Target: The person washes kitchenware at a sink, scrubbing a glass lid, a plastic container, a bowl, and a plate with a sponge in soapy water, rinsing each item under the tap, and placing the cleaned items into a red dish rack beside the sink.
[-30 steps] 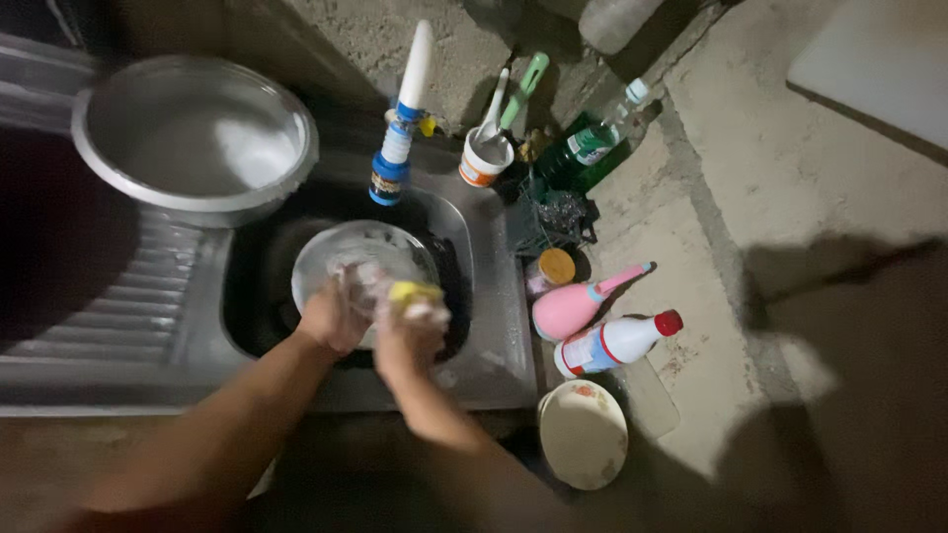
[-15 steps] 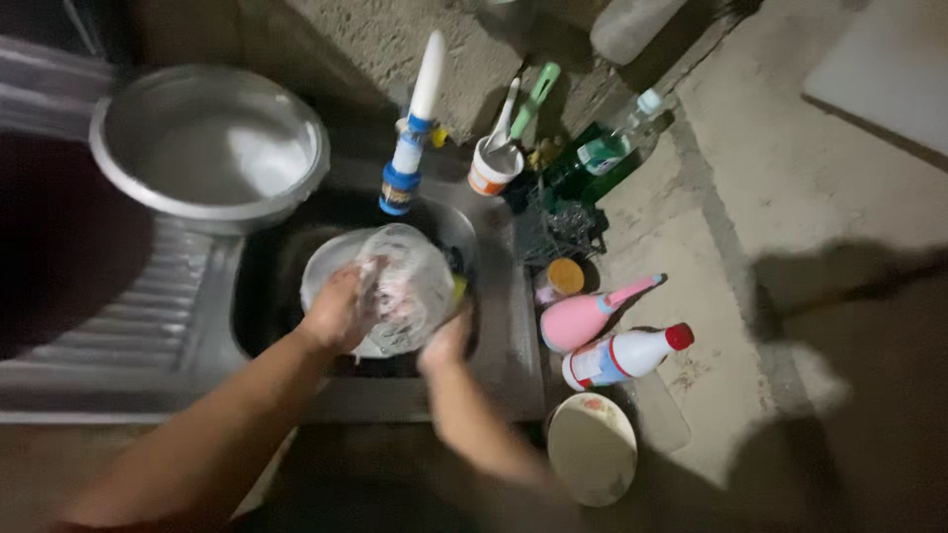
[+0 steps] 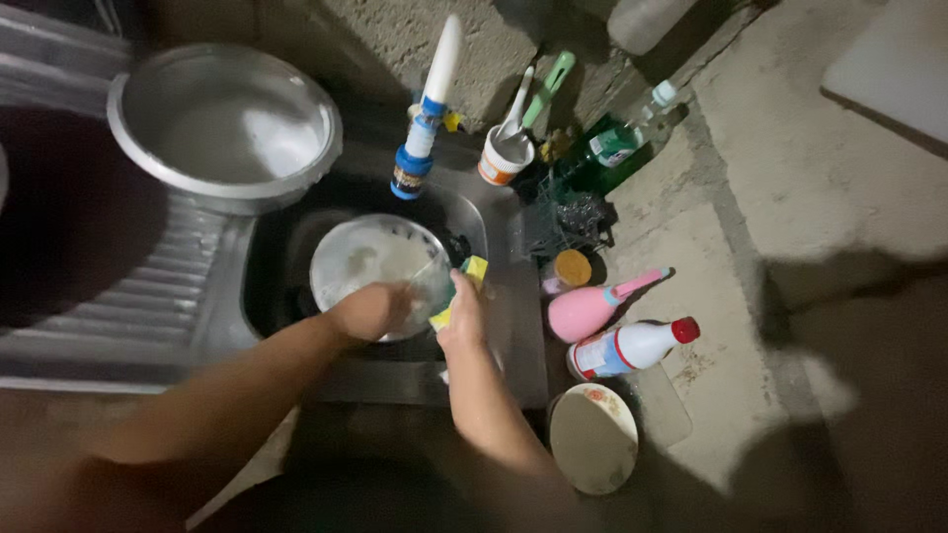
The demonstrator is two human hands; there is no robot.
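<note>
**Round metal bowl held in the sink**

Round shiny metal bowl [image 3: 370, 266] sits low in the dark steel sink [image 3: 272, 286], a little under the tap. It looks wet and soapy inside. The left hand [image 3: 370, 310] is at the near rim of the bowl, with its fingers curled shut on the edge. The right hand [image 3: 462, 318] is just beside the bowl on its right side. Its fingers are pressed together on a yellow and green sponge [image 3: 462, 289], which touches the bowl's rim.

A white tap with blue bands [image 3: 427, 109] leans over the back of the sink. To the left, a big round silver basin [image 3: 225, 123] rests on the ridged steel draining board [image 3: 128, 306].

Behind the sink, a small white cup with brushes in it [image 3: 506, 155] stands by the rough grey wall. A green bottle [image 3: 604, 153] lies tilted next to it. On the concrete counter [image 3: 790, 178] to the right, a pink bottle [image 3: 585, 309] and a white bottle with a red cap [image 3: 630, 347] lie on their sides, near each other. A small jar with an orange lid [image 3: 570, 268] stands just behind the pink one. A round pale plate [image 3: 592, 437] lies near the white bottle.
</note>
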